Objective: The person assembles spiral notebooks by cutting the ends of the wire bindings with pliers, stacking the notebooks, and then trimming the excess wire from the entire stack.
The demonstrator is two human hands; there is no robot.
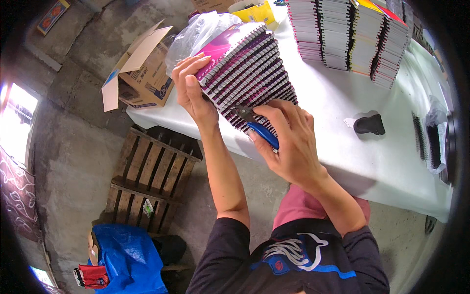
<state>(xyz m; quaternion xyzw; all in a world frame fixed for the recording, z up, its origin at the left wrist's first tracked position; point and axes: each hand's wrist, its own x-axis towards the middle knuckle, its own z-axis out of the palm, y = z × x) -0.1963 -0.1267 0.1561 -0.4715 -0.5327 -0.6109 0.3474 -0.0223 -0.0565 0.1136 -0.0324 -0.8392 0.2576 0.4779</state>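
Note:
A slanted stack of spiral-bound notebooks (249,73) with pink and purple covers leans on the white table (342,103), wire spines facing me. My left hand (192,88) presses against the stack's left side, fingers spread over the top cover. My right hand (289,142) grips blue-handled pliers (258,128), whose dark jaws touch the wire binding at the lower end of the stack.
Tall piles of bound notebooks (350,34) stand at the table's back. A black tool (369,125) lies to the right, black wire coils (431,139) farther right. An open cardboard box (144,68), a wooden pallet (154,176) and a blue bag (129,257) sit on the floor at left.

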